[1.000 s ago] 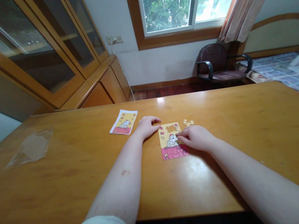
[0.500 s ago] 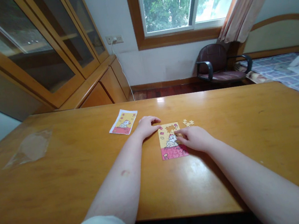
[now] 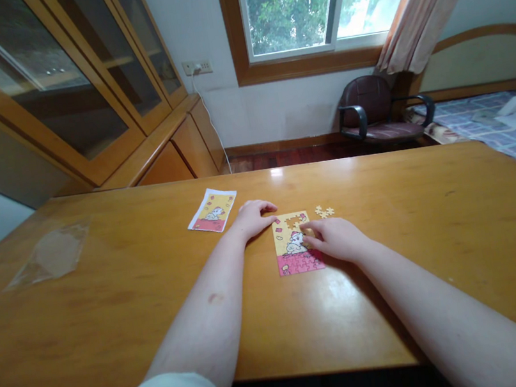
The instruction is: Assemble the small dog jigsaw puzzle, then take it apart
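A small jigsaw puzzle (image 3: 292, 250) with a white cartoon animal on yellow and pink lies on the wooden table (image 3: 159, 312). A gap shows near its top. My left hand (image 3: 252, 217) rests flat on the table at the puzzle's upper left corner, fingers stretched out. My right hand (image 3: 337, 238) lies over the puzzle's right side, its fingers pinched on a puzzle piece at the gap. A few loose yellow pieces (image 3: 325, 211) lie just beyond the right hand.
A printed reference card (image 3: 212, 210) with the same picture lies left of my left hand. A clear plastic bag (image 3: 51, 253) sits at the table's far left. Beyond the table stand a glass-door cabinet (image 3: 77, 85), a dark armchair (image 3: 374, 108) and a bed (image 3: 493, 116).
My right hand has crept a little up the puzzle toward the gap with the piece. The left hand has stayed in place.
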`<state>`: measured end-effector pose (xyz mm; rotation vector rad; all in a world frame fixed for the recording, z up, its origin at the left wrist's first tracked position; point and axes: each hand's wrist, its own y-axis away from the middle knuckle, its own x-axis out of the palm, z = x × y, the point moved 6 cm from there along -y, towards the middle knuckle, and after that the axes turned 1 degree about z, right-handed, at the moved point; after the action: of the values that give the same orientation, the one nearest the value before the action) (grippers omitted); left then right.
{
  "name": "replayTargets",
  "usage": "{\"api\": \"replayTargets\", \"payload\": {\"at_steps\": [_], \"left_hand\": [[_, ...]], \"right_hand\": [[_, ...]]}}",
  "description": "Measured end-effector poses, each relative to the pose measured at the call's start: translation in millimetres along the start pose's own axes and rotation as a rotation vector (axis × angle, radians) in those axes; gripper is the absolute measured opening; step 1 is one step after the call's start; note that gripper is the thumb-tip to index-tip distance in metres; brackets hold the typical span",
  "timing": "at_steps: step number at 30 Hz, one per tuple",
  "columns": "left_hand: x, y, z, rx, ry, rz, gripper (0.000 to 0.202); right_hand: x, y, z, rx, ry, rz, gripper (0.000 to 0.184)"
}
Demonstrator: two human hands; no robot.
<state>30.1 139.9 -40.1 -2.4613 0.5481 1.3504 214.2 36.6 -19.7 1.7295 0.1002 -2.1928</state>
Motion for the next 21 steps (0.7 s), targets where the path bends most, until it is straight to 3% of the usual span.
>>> {"api": "replayTargets", "payload": {"at_steps": [21], "left_hand": [[1.0,-0.4,1.8,0.006,-0.013,-0.003,0.029]], "right_hand": [[2.6,-1.3,-2.2,0.041,0.014,0.02,0.053]]}}
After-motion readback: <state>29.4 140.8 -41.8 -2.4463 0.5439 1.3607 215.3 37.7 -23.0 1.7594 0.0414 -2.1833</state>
